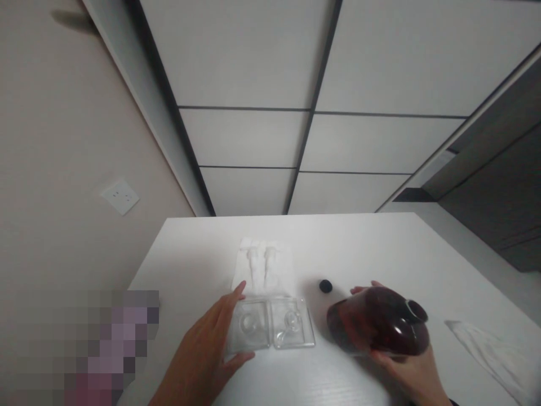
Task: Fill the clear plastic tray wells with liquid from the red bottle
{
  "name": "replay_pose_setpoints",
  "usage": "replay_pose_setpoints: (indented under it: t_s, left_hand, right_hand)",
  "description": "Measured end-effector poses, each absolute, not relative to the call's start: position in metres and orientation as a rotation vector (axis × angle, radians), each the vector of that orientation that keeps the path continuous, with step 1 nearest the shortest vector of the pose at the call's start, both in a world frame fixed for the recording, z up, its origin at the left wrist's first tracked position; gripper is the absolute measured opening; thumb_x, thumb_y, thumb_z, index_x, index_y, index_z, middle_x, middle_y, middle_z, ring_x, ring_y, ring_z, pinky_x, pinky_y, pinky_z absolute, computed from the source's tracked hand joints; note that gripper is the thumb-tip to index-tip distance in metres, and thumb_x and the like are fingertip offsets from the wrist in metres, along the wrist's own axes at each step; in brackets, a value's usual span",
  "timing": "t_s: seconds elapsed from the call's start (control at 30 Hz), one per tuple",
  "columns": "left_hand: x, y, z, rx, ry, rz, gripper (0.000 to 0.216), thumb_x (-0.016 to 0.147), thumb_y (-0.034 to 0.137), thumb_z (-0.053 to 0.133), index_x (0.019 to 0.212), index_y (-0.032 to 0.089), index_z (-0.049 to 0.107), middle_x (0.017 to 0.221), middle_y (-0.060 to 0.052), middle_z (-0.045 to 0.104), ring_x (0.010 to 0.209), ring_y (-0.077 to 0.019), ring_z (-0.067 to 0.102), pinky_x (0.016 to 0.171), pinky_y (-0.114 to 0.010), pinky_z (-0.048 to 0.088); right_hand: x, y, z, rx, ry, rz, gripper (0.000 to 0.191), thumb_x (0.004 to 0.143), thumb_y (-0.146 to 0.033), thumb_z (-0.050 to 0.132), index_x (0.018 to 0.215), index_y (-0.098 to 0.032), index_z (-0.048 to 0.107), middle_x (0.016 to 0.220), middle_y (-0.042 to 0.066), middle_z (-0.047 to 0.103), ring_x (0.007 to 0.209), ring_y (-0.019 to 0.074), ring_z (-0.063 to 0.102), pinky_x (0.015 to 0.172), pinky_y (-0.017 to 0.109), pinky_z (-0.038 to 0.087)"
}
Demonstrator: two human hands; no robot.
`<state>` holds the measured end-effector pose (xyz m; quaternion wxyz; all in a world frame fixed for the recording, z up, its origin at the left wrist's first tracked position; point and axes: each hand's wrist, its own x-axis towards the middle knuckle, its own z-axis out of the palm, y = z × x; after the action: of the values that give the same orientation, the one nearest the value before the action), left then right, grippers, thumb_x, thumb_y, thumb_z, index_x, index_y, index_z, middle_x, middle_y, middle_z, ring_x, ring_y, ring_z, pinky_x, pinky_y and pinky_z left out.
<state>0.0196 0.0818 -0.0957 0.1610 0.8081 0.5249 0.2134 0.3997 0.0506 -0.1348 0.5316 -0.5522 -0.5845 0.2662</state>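
Observation:
My right hand (412,372) grips a dark red bottle (376,327) with its cap off, tipped on its side above the white table (359,248), mouth pointing right. A small black cap (325,286) lies on the table just left of the bottle. My left hand (207,349) rests against the left edge of two clear square plastic containers (270,324), thumb under the front corner and fingers along the side. Behind them lie two white pump nozzles (261,262) in a clear wrapper.
A clear plastic bag (486,349) lies at the table's right edge. A wall with a white socket (120,196) stands to the left. Pale cabinet panels (296,141) rise behind the table. A blurred patch covers the lower left corner.

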Motion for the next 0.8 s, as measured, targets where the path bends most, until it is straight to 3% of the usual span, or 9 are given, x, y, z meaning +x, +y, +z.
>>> replay_pose_setpoints:
  t_s: [0.23, 0.5, 0.67, 0.8]
  left_hand:
    - [-0.009, 0.064, -0.109, 2.259, 1.588, 0.741, 0.096, 0.083, 0.023, 0.069, 0.168, 0.037, 0.027, 0.148, -0.005, 0.071, 0.129, -0.0333, 0.074, 0.105, -0.049, 0.064]
    - [0.006, 0.016, -0.127, 1.891, 1.739, 0.964, 0.071, 0.085, 0.033, 0.064, 0.155, 0.034, 0.047, 0.146, -0.003, 0.072, 0.133, -0.0335, 0.072, 0.113, -0.051, 0.059]
    - [0.028, 0.002, -0.137, 1.725, 1.636, 1.032, 0.070, 0.079, 0.029, 0.070, 0.148, 0.029, 0.056, 0.149, -0.005, 0.072, 0.130, -0.0331, 0.073, 0.111, -0.045, 0.062]
    - [0.034, -0.001, -0.138, 1.792, 1.454, 0.973, 0.075, 0.072, 0.019, 0.077, 0.144, 0.032, 0.060, 0.145, -0.004, 0.074, 0.131, -0.0352, 0.073, 0.108, -0.046, 0.064]
  right_hand:
    - [0.407, 0.062, -0.133, -1.179, -1.344, 0.606, 0.082, 0.078, -0.072, 0.085, 0.140, -0.019, 0.070, 0.105, 0.017, 0.085, 0.088, 0.0363, 0.084, 0.074, 0.044, 0.072]
    - [0.402, 0.061, -0.105, -0.905, -1.274, 0.860, 0.082, 0.086, -0.072, 0.078, 0.148, -0.022, 0.061, 0.126, 0.019, 0.078, 0.114, 0.0379, 0.078, 0.094, 0.053, 0.066]
    - [0.378, 0.061, -0.055, -0.725, -1.191, 0.834, 0.080, 0.082, -0.078, 0.077, 0.142, -0.026, 0.066, 0.123, 0.016, 0.079, 0.112, 0.0363, 0.078, 0.097, 0.054, 0.065]
    - [0.373, 0.055, -0.024, -0.817, -1.288, 0.811, 0.088, 0.074, -0.091, 0.074, 0.136, -0.028, 0.071, 0.117, 0.014, 0.079, 0.114, 0.0366, 0.076, 0.094, 0.052, 0.066]
